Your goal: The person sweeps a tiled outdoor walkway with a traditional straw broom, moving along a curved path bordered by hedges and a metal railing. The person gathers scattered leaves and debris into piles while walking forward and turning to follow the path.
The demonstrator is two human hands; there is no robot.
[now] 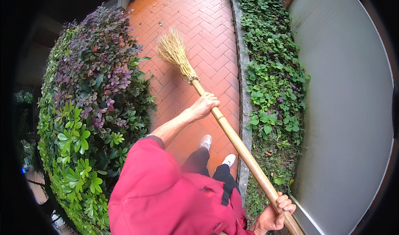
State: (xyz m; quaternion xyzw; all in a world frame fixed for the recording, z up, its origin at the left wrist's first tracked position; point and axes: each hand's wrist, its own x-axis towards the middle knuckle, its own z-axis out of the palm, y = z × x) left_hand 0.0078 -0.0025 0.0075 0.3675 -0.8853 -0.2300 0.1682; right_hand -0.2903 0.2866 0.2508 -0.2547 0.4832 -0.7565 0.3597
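Note:
A long broom slants across the view, its bamboo handle [243, 150] running from the lower right up to a straw-coloured twig head [174, 51]. Cord or twisted twigs bind the bristles where they join the pole. My left hand [205, 105] is wrapped round the handle a little below that binding. Lower down the pole, close to the right wall, my right hand [275, 215] grips it with curled fingers. The bristles are over the red brick path [208, 40]; whether they touch it I cannot tell.
A dense hedge [95, 85] of purple and green leaves borders the path on the left. To the right run a low stone kerb [245, 89], a strip of green ground plants [272, 77] and a grey wall [343, 110]. A few small leaves [160, 24] lie on the bricks.

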